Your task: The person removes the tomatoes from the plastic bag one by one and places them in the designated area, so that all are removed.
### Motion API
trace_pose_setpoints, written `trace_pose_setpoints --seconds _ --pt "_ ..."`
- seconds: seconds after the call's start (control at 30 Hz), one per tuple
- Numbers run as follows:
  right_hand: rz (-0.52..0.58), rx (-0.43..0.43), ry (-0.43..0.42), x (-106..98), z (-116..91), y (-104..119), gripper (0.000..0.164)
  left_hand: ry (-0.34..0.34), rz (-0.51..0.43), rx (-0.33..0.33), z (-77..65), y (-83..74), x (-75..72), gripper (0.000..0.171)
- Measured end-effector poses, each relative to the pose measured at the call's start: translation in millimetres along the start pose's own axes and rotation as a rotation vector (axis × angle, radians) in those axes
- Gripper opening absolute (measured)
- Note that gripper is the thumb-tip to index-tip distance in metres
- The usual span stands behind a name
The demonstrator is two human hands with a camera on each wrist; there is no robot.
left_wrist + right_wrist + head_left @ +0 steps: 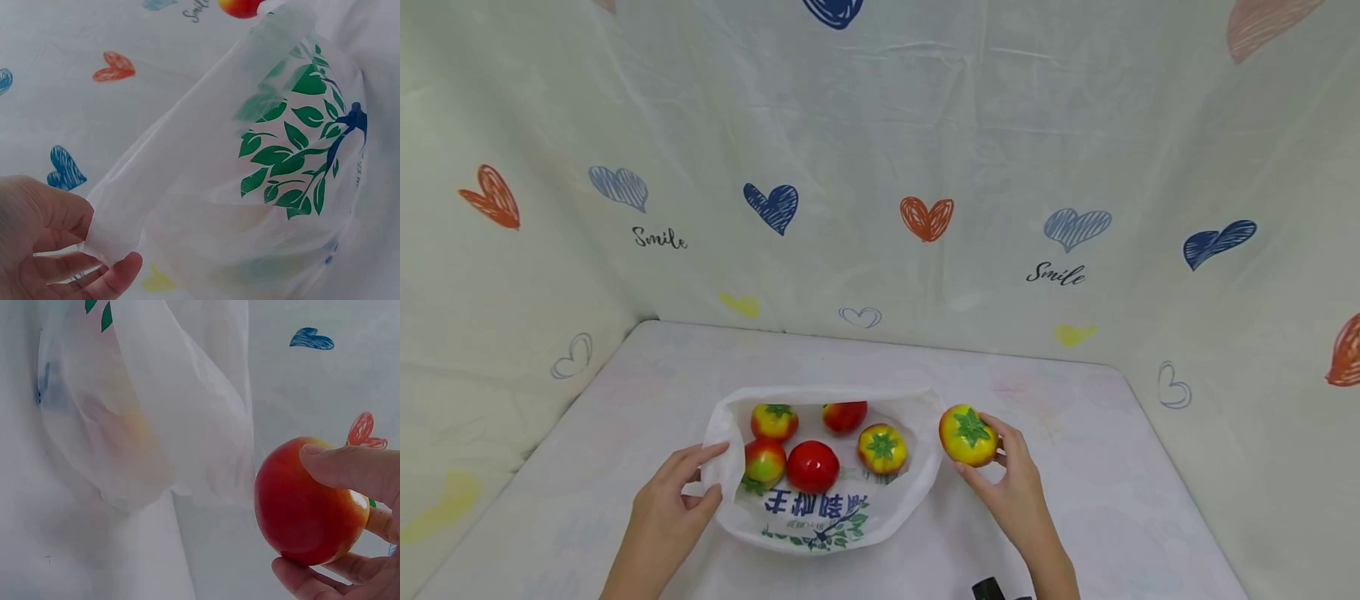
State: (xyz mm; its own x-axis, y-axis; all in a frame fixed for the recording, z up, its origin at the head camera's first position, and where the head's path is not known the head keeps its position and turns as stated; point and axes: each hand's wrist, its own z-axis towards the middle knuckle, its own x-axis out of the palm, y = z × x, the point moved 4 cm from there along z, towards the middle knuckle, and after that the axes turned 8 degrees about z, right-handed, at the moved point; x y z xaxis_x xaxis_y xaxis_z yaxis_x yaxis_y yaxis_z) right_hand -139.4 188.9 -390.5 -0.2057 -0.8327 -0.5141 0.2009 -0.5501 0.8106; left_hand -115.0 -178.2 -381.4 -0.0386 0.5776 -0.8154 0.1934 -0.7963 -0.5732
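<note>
Before heart-printed cloth, left grip pinches a white bag while right grip spans a yellow-red fruit.

Head view looks forward and down from above; 2 nearer wrist views share the bag.

On the surface is the bag; in it lie five fruits — two behind, two before them, one at the right. At its left edge is the left hand. Just right of the bag — in the right hand — is a sixth fruit. Behind hangs the cloth.
</note>
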Motion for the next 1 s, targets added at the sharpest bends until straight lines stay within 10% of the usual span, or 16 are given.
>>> trace_pose_setpoints --seconds 1.0 --pt "0.01 0.184 0.003 5 16 -81 0.069 0.003 -0.002 -0.025 2.2 2.6 0.0 0.05"
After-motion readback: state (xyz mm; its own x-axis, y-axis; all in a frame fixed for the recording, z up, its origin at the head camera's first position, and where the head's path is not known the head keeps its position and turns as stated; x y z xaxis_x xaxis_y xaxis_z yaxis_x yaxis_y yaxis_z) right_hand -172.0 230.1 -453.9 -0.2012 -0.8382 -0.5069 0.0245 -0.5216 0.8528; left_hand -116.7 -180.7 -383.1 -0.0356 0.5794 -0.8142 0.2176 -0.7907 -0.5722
